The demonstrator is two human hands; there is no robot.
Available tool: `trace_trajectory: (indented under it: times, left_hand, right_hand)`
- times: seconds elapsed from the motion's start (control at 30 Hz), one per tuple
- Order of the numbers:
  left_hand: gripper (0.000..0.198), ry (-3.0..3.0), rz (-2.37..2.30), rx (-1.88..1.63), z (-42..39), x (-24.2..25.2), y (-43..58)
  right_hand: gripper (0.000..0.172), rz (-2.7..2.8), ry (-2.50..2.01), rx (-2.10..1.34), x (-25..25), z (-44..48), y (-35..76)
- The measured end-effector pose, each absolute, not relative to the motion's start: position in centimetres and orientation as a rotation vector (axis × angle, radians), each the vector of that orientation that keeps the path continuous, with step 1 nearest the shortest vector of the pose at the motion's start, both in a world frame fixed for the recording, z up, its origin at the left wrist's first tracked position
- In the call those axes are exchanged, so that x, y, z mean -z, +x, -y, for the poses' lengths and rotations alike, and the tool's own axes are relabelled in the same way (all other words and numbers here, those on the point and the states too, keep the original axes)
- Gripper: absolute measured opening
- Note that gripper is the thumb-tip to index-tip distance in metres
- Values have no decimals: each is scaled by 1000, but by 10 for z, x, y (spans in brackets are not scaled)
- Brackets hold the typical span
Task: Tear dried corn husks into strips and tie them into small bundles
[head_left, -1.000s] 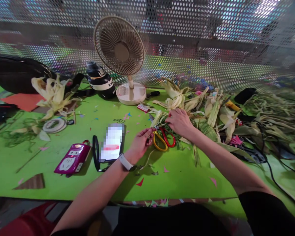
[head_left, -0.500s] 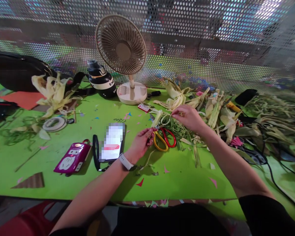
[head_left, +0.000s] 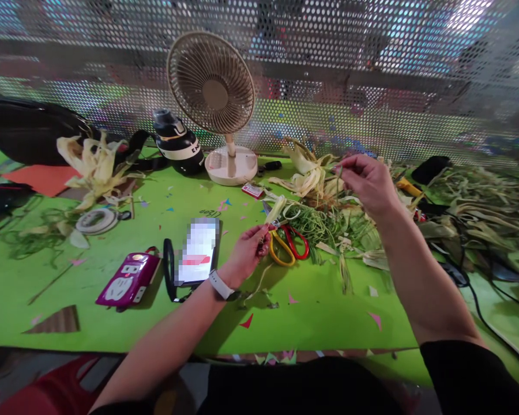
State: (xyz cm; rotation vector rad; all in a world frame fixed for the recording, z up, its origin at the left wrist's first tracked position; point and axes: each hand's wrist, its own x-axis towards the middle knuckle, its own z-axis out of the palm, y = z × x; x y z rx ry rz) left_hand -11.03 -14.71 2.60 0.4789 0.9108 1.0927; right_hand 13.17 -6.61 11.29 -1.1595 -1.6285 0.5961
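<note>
My left hand (head_left: 253,245) is closed around the lower end of a small pale corn-husk bundle (head_left: 277,208), which sticks up from the fingertips. Right beside it, scissors with yellow and red handles (head_left: 281,253) lie on the green table; the fingers partly cover them. Higher and to the right, my right hand (head_left: 367,181) is pinched, and a thin greenish husk strip (head_left: 339,173) shows at its fingertips. Below that hand spreads a heap of shredded green strands (head_left: 320,225). Larger dried corn husks (head_left: 307,173) lie just behind.
A beige fan (head_left: 231,164) and a black bottle (head_left: 179,144) stand at the back by a perforated metal screen (head_left: 311,69). Left of my arm lie a phone (head_left: 199,251) and a purple case (head_left: 127,279). Tape (head_left: 96,221) lies farther left; a black cable (head_left: 478,305) runs along the right.
My right hand has moved up and to the right, away from the husk bundle. My left hand stays in place with the bundle.
</note>
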Motion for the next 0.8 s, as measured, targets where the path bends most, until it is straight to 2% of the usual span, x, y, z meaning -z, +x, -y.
trace_trajectory:
  times: [0.17, 0.3, 0.4, 0.6, 0.8]
  left_hand:
    - [20, 488, -898, -1097, 146, -25, -109]
    - [21, 491, -892, -1089, 145, -22, -109]
    - [21, 491, -881, -1088, 146, -22, -110]
    - [23, 518, -856, -1056, 146, -24, -108]
    - [13, 533, -864, -1052, 150, -27, -105]
  right_hand:
    - [10, 2077, -1552, -244, -115, 73, 154]
    - [13, 2133, -1602, -206, -110, 79, 155]
    - [14, 2099, -1580, -367, -110, 83, 158]
    - [25, 2349, -1323, -954, -133, 109, 155]
    - [30, 2493, -985, -1227, -135, 124, 115]
